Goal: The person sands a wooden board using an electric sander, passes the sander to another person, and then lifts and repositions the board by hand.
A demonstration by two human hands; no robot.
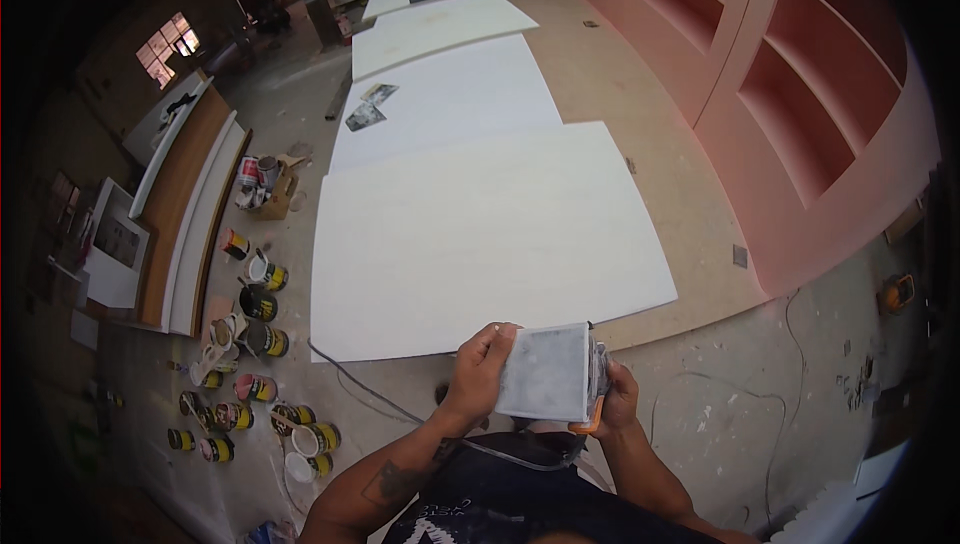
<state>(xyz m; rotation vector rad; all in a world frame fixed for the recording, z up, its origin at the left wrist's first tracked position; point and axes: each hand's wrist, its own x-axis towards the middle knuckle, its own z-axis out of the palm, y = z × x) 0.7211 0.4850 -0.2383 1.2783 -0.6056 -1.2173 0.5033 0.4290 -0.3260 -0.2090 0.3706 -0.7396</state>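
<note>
Plainly, paint cans (pixel 268 341) stand at eight o'clock; the cord (pixel 372 396) runs in from there past the left hand (pixel 478 374), whose fingers clasp the sander's left edge; the white panel (pixel 480 234) lies toward twelve; the sander (pixel 555 376) is held at six, its grey pad (pixel 535 359) turned up; the right hand (pixel 619 404) has its fingers around the other side; pink shelves (pixel 728 74) rise at two; this step seems a check of the pad; the next move calls for a steady two-handed grip, cord clear.
</note>
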